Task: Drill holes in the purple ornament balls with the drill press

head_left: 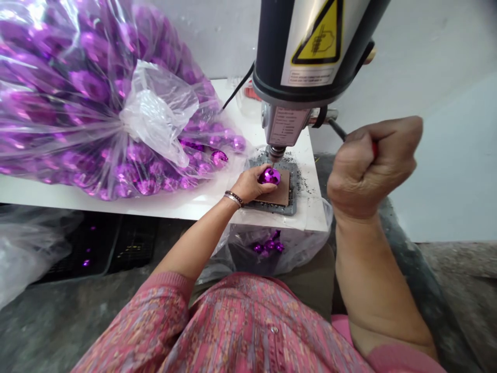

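Purple ball [271, 177]: over the brown board [281, 195], directly beneath the drill chuck [276, 152]; clock directions run from this ball.
Left hand [250, 184]: at 8 o'clock, thumb and fingers closed round the ball's sides, gripping it.
Bracelets [234, 197]: on the left wrist.
Right hand [370, 166]: at 3 o'clock, fingers curled in a fist round the lever [338, 129], a little red showing at its grip.
Drill press [306, 85]: head at 1 o'clock, bit pointing down at the ball; contact cannot be told.
Grey plate [293, 192]: under the board, on the white table [313, 220].
Dark shavings [304, 182]: scattered at 3 o'clock on plate and table.
Big clear bag [97, 124]: at 10 o'clock, knotted, full of purple balls.
Lower bag [306, 244]: at 6 o'clock, below the table edge, several small shiny purple pieces [268, 245] visible there.
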Demonstrator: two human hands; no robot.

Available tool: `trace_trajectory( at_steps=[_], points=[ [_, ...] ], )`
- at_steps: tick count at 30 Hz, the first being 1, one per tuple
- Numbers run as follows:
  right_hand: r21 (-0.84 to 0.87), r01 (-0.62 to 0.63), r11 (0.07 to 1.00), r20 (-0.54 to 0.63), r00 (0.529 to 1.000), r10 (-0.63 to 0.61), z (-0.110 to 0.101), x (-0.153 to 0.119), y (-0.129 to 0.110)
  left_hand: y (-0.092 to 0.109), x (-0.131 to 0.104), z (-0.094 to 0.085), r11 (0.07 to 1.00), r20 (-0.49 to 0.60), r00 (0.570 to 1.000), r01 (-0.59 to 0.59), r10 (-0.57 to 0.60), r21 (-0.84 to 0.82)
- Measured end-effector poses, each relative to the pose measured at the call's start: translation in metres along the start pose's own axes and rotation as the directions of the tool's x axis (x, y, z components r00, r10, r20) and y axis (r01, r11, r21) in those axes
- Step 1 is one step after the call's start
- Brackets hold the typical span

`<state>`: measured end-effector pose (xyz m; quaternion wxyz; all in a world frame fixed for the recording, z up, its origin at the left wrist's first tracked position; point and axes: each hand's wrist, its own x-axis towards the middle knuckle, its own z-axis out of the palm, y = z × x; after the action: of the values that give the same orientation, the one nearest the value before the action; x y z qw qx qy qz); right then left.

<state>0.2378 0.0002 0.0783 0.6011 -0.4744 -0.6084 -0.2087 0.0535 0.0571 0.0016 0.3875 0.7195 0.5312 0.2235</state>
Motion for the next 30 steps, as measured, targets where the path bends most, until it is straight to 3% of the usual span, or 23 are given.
trace_trajectory(
  at_steps=[10,18,20,23,25,28,30],
  points=[
    [0.019,0.008,1.000,-0.051,0.999,-0.007,0.007,-0.019,0.010,-0.007,0.001,0.004,0.999,-0.004,1.000,-0.023,0.023,-0.027],
    [0.114,0.020,0.993,-0.105,0.994,-0.008,0.018,-0.036,0.013,0.000,-0.004,-0.001,0.999,0.005,1.000,-0.025,0.026,-0.027],
    [0.131,0.009,0.991,-0.133,0.991,0.008,0.017,-0.019,0.008,0.002,-0.004,-0.001,0.999,0.010,1.000,-0.023,0.023,-0.024],
    [0.147,-0.107,0.983,-0.116,0.985,0.125,0.018,0.032,0.001,0.002,-0.003,0.000,1.000,0.003,1.000,-0.023,0.023,-0.017],
    [0.153,-0.392,0.907,0.015,0.919,0.395,0.023,0.070,-0.001,0.001,-0.007,-0.001,0.999,-0.010,1.000,-0.019,0.018,-0.032],
    [0.110,-0.546,0.831,0.134,0.836,0.532,0.033,0.109,0.001,-0.005,-0.021,-0.008,0.996,0.047,0.998,-0.027,0.031,-0.080],
    [0.110,-0.564,0.819,0.144,0.824,0.548,0.039,0.118,0.005,-0.010,-0.036,-0.018,0.993,0.187,0.979,-0.055,0.074,-0.103]
  ],
)
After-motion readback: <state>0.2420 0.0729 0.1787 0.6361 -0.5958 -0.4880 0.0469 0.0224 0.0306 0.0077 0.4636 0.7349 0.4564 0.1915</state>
